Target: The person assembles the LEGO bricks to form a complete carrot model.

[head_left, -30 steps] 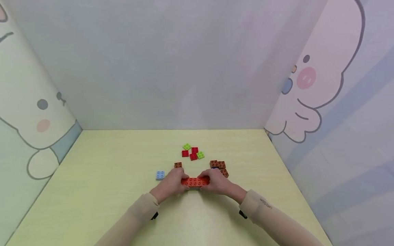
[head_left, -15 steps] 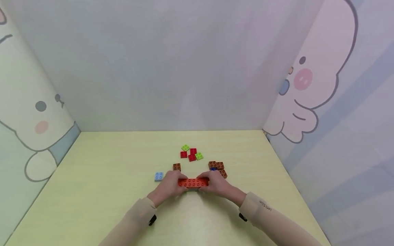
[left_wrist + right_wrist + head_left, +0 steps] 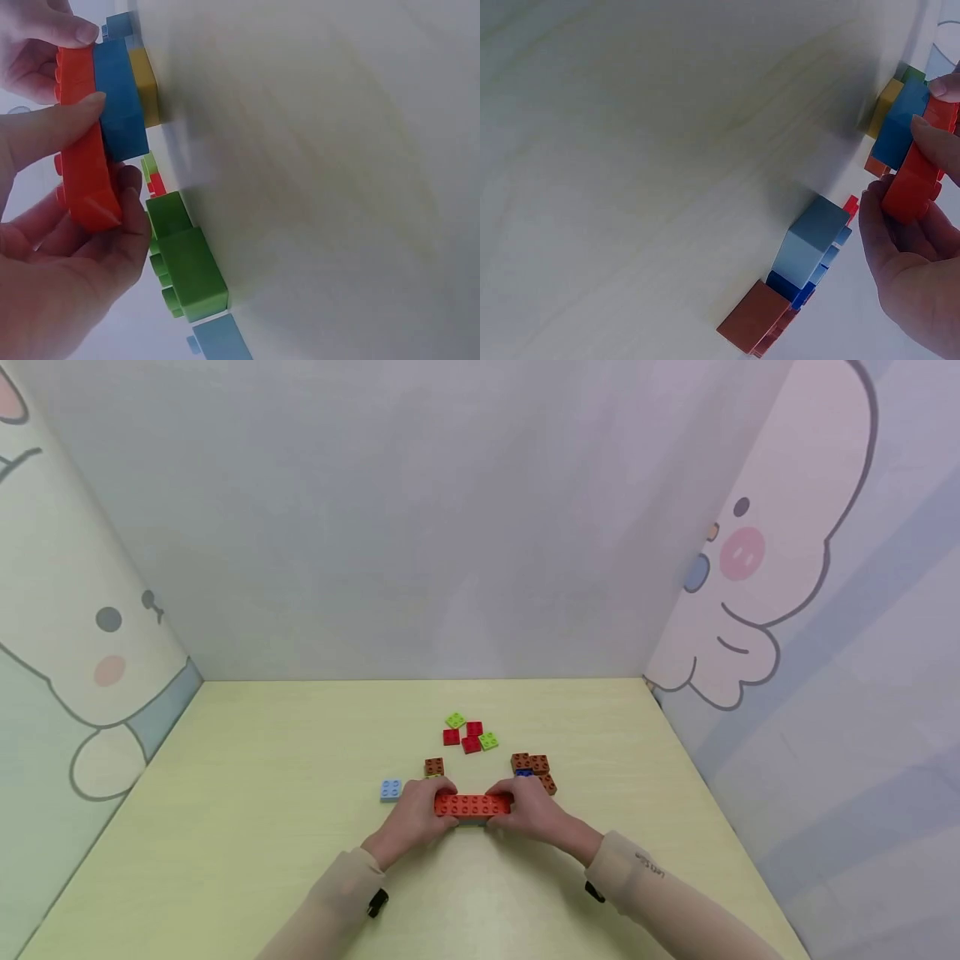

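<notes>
A long red building brick [image 3: 472, 806] lies across the top of a blue brick [image 3: 120, 105], which sits on a yellow brick [image 3: 146, 86]. The left hand [image 3: 416, 814] grips the red brick's left end between thumb and fingers. At its right end, the right hand [image 3: 534, 810] holds it the same way. In both wrist views the red brick reaches out past the blue one at its ends. From the head view, the hands and the red brick hide most of the lower bricks.
Left of the hands are a light blue brick [image 3: 391, 790], a brown brick [image 3: 434, 767] and green bricks [image 3: 191, 270]. Behind lie small red plates [image 3: 451, 737] and lime green plates [image 3: 455, 720]. Brown bricks [image 3: 539, 764] and a dark blue brick [image 3: 523, 772] sit by the right hand.
The left hand has shifted slightly left and nearer to the person, showing more of the red brick's left end. The right hand stays nearly in place.
</notes>
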